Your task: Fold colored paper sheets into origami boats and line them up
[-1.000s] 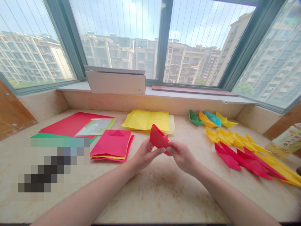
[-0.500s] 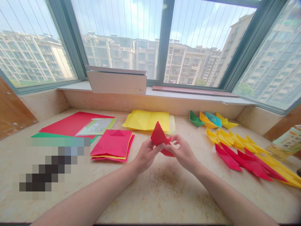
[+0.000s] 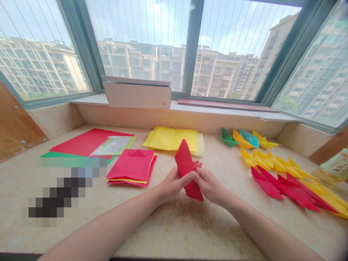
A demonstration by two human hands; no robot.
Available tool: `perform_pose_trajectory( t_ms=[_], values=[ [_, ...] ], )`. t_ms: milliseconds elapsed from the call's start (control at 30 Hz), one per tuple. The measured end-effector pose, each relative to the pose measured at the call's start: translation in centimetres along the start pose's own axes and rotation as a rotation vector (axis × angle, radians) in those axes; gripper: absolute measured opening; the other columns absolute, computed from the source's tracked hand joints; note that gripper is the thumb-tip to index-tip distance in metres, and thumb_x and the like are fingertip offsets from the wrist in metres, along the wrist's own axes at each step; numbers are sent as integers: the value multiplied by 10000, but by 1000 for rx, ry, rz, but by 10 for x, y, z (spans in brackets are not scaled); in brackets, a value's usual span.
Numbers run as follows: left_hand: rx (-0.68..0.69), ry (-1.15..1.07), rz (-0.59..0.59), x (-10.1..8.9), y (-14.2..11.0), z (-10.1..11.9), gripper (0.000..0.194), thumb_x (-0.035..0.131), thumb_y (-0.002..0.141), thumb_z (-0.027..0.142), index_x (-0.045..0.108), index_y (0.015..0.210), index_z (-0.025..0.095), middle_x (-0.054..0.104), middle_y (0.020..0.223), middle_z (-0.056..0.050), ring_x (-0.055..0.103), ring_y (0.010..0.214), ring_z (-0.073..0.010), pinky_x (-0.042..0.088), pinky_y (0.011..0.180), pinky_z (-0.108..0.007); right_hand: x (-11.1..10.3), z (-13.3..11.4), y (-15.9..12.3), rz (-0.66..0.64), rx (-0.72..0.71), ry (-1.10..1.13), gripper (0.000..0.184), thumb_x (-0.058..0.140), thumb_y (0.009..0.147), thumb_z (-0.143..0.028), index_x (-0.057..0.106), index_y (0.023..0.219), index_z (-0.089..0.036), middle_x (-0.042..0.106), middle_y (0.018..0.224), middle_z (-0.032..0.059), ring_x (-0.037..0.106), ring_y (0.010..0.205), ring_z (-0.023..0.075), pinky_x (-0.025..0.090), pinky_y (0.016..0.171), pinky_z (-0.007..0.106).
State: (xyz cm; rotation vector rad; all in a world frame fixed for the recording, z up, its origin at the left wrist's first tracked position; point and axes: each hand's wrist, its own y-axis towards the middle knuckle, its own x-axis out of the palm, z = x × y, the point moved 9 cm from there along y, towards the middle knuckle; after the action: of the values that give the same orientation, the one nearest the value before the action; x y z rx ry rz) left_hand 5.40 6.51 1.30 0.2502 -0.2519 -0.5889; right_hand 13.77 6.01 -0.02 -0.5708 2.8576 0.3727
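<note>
A red folded paper boat [image 3: 184, 159] is held above the middle of the counter, its long side tilted up and pointed at both ends. My left hand [image 3: 175, 183] grips it from the left, with the thumb across its middle. From the right, my right hand [image 3: 210, 185] pinches the same paper, its thumb meeting the left thumb; some right fingers are behind the paper. To the left lies a stack of folded red and yellow paper [image 3: 132, 165]. Creased yellow sheets [image 3: 171, 139] lie behind the hands.
Finished red boats [image 3: 292, 190], yellow boats [image 3: 262, 159] and a green boat [image 3: 228, 137] stand at the right. Red sheets [image 3: 78, 141] and a clear packet [image 3: 114, 145] lie at the left. A white box [image 3: 137, 95] sits on the window ledge; a blurred-out patch covers the left front.
The red paper has been turned and opened out into a longer shape, its lower point now showing below the hands. Both thumbs have come together at its middle.
</note>
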Motion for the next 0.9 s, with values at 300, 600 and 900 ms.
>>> perform_pose_trajectory(
  t_ms=[300,600,900],
  values=[
    [-19,-160,297,-15,0,-3,372,604,909,430,673,1125,135,690,1198,-149,618,1168,-313,460,1029,-451,16,5,2,-93,92,196,287,683,839,-406,638,969,-153,661,839,37,586,737,162,464,675,290],
    [19,-319,310,-30,1,1,396,694,863,349,612,1198,153,712,1150,-140,634,1146,-292,458,1027,-449,-6,-7,2,-17,31,-157,127,615,852,-250,674,793,-154,597,705,-14,495,646,123,371,589,254],
    [-2,-274,265,-19,-3,-2,419,662,871,427,617,1185,152,695,1177,-171,666,1084,-327,547,892,-446,13,15,-4,-128,198,66,307,569,905,-428,644,883,-131,698,783,72,660,662,168,545,607,300]
  ],
)
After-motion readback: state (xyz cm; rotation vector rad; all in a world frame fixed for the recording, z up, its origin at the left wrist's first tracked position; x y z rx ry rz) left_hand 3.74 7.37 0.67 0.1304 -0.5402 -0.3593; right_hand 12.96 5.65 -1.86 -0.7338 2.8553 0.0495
